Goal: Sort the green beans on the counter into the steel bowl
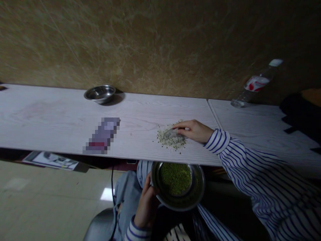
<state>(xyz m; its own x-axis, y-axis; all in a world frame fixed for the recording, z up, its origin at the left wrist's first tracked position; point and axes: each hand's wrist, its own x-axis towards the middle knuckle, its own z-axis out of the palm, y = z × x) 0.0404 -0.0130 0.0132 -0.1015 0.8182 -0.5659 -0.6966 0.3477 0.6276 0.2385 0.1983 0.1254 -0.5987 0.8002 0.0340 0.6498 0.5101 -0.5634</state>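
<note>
My left hand [145, 204] grips the rim of a steel bowl [196, 197] filled with green beans [175, 178], held below the table's front edge over my lap. My right hand [194, 130] rests on the white wooden table [62, 124] with its fingers stretched flat over a small heap of mixed green and white grains [170, 139]. A pale patch lies under the fingertips. I cannot tell whether anything is pinched there.
An empty steel bowl [100, 93] stands at the back of the table by the wall. A blurred-out flat object [102, 135] lies near the front edge. A plastic bottle [255, 83] lies at the far right. A dark object [301, 113] sits at the right end.
</note>
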